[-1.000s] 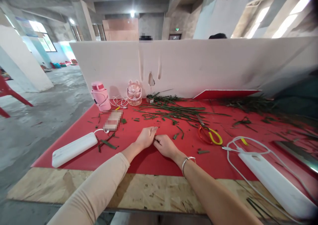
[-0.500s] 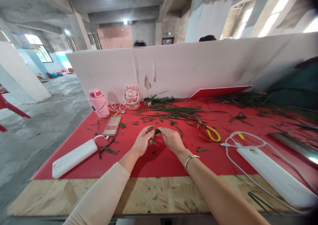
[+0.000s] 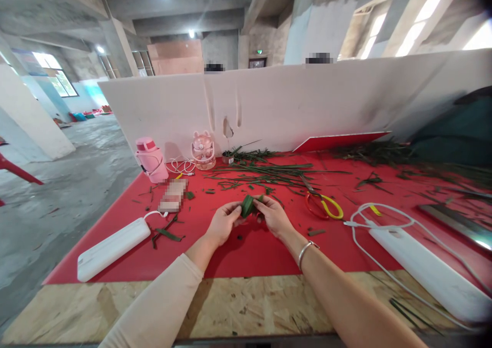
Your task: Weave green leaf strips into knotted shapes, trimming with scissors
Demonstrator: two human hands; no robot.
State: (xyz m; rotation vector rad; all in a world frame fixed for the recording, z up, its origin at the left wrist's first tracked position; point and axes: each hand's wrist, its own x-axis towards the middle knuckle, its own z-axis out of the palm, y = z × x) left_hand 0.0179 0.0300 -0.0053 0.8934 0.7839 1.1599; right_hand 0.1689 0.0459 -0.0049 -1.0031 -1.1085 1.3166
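A small folded piece of green leaf [image 3: 247,206] is pinched between my two hands above the red table cover [image 3: 246,256]. My left hand [image 3: 225,222] grips its left side with thumb and fingers. On its right side, my right hand [image 3: 273,216] closes its fingertips on the leaf; a silver bracelet circles that wrist. Behind my hands lies a bundle of long green leaf strips [image 3: 265,172]. Scissors [image 3: 325,204] with red and yellow handles rest to the right of my right hand. Small leaf scraps [image 3: 169,233] are scattered about.
A pink bottle [image 3: 150,161] and a clear pink jug [image 3: 203,150] stand at the back left. White power banks [image 3: 113,249] with cables lie on both sides. A dark tablet-like slab [image 3: 453,227] is at the right. A white panel [image 3: 277,102] closes off the back.
My hands have turned the leaf piece so that its broad folded face now shows. My right hand has shifted a little right, its fingertips now visible on the leaf.
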